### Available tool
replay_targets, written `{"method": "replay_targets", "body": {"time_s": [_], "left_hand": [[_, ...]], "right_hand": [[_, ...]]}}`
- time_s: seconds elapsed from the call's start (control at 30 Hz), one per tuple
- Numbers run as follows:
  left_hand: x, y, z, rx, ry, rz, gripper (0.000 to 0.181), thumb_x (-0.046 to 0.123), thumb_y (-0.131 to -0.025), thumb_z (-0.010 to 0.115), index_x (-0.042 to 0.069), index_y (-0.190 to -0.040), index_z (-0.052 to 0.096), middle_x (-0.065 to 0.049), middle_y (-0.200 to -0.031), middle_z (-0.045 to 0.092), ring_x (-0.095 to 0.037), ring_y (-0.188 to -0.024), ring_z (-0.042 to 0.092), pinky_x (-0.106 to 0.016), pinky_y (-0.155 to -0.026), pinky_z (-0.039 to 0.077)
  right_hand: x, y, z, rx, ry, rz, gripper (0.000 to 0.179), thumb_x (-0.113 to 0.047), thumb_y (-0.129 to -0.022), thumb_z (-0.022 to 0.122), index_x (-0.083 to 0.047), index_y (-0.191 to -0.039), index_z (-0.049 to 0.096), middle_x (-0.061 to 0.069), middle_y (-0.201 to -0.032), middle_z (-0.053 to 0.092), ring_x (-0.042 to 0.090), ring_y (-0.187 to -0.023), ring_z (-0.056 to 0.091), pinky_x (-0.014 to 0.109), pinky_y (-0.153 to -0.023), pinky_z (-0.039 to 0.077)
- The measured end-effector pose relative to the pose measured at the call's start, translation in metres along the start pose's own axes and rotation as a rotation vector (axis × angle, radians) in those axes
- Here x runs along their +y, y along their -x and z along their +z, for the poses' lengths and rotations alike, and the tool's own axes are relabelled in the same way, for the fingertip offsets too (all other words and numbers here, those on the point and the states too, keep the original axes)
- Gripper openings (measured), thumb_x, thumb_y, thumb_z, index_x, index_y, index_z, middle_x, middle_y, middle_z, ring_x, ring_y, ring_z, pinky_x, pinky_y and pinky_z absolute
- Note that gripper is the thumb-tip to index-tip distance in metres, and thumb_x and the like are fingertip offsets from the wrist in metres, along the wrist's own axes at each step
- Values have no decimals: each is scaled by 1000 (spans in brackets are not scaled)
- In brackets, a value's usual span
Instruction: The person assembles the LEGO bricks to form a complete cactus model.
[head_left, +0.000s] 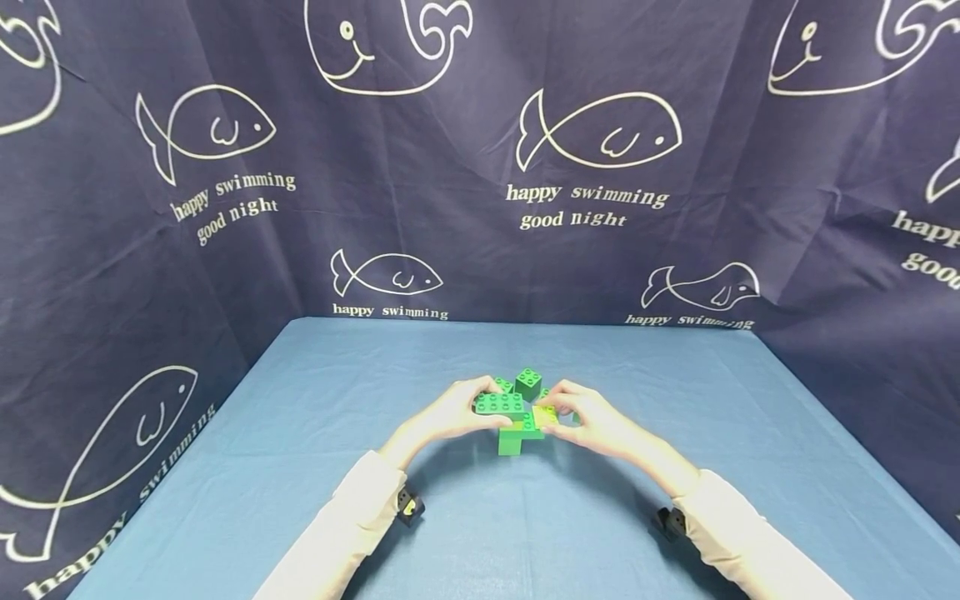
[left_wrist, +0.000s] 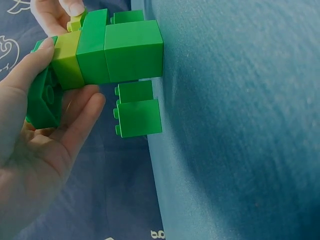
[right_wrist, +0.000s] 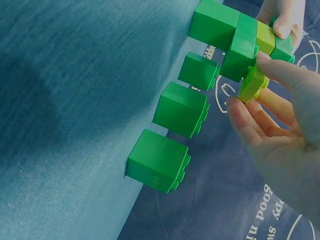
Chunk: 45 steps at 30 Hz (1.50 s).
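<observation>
A small stack of toy building bricks stands mid-table. Its base is a square green brick (left_wrist: 134, 52), topped by a longer green brick (left_wrist: 93, 47) and then a yellow-green brick (left_wrist: 69, 60). Uppermost is a long green brick (head_left: 498, 403), which my left hand (head_left: 453, 410) grips between thumb and fingers. On the stack's right side, my right hand (head_left: 600, 419) pinches another yellow-green brick (right_wrist: 251, 86) by its ends. That brick sits right at the exposed end of the longer green brick, overlapping it in the right wrist view.
Several loose green bricks stand behind and right of the stack, including one (head_left: 528, 382) at the back and others (right_wrist: 180, 107) (right_wrist: 157, 160) in a row. Blue cloth (head_left: 360, 367) covers the table. A dark curtain (head_left: 480, 208) with fish drawings surrounds it.
</observation>
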<state>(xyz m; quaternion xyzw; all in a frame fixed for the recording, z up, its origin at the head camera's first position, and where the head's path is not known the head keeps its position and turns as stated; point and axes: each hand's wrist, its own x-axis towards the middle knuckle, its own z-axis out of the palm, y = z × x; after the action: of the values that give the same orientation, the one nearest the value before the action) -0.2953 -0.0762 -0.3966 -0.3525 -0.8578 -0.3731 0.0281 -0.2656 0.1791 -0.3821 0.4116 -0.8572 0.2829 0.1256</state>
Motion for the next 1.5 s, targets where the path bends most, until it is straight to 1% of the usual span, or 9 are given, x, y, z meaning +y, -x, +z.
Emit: {"method": "replay_targets", "body": {"time_s": [0.17, 0.27, 0.57, 0.7, 0.87, 1.03, 1.23, 1.4, 1.5], "left_hand": [[0, 0, -1, -2, 4, -4, 31, 33, -77, 77, 16, -96, 59, 5, -90, 63, -7, -80, 54, -21, -73, 47], [1, 0, -2, -6, 7, -8, 31, 32, -77, 77, 15, -96, 59, 5, -88, 62, -7, -78, 54, -20, -71, 46], [1, 0, -2, -13, 7, -18, 31, 33, -77, 77, 16, -95, 59, 7, -87, 62, -7, -77, 53, -20, -70, 46], [1, 0, -2, -15, 3, -13, 30, 33, -77, 76, 16, -94, 58, 7, -85, 61, -7, -75, 52, -20, -67, 45], [1, -1, -1, -16, -4, -6, 30, 33, -77, 76, 16, -94, 58, 7, -84, 60, -7, -74, 51, -20, -66, 45], [0, -1, -1, -9, -3, 7, 30, 32, -77, 77, 16, -94, 58, 6, -87, 62, -7, -77, 53, -21, -70, 46], [1, -1, -2, 3, 12, 12, 30, 31, -77, 77, 16, -95, 59, 4, -93, 65, -8, -82, 56, -23, -77, 48], [0, 0, -1, 1, 27, 0, 31, 32, -76, 77, 17, -98, 60, 5, -95, 66, -8, -85, 57, -23, -79, 48], [-1, 0, 0, 0, 43, -16, 32, 34, -76, 77, 19, -99, 60, 7, -96, 65, -7, -86, 57, -24, -81, 48]], "right_hand": [[2, -1, 1, 1, 20, -27, 28, -11, -79, 74, -3, -105, 68, 4, -93, 61, 19, -80, 60, 30, -70, 53], [2, -2, 1, -10, 29, -25, 27, -12, -80, 73, -3, -105, 68, 3, -91, 60, 19, -79, 60, 28, -71, 53], [1, -4, 1, -47, 19, 25, 28, -14, -80, 73, -3, -106, 69, 4, -90, 60, 22, -80, 61, 31, -72, 54], [0, -4, 0, -55, 16, 45, 30, -15, -79, 74, -3, -106, 69, 3, -90, 59, 23, -80, 61, 33, -71, 54], [-1, -4, 0, -48, 18, 40, 31, -13, -77, 76, -2, -105, 69, 4, -87, 58, 22, -78, 59, 32, -68, 53], [-1, -5, 1, -43, 28, 25, 31, -13, -76, 76, -2, -104, 70, 4, -86, 56, 22, -75, 57, 31, -63, 51], [0, -6, 1, -42, 35, 20, 30, -12, -77, 76, -2, -104, 70, 3, -84, 55, 22, -78, 59, 30, -70, 53], [0, -6, 1, -45, 34, 27, 29, -11, -77, 76, -2, -104, 70, 3, -86, 55, 22, -77, 59, 30, -70, 53], [0, -5, 1, -48, 33, 32, 29, -11, -77, 76, -2, -104, 70, 4, -86, 55, 21, -77, 58, 30, -70, 53]]}}
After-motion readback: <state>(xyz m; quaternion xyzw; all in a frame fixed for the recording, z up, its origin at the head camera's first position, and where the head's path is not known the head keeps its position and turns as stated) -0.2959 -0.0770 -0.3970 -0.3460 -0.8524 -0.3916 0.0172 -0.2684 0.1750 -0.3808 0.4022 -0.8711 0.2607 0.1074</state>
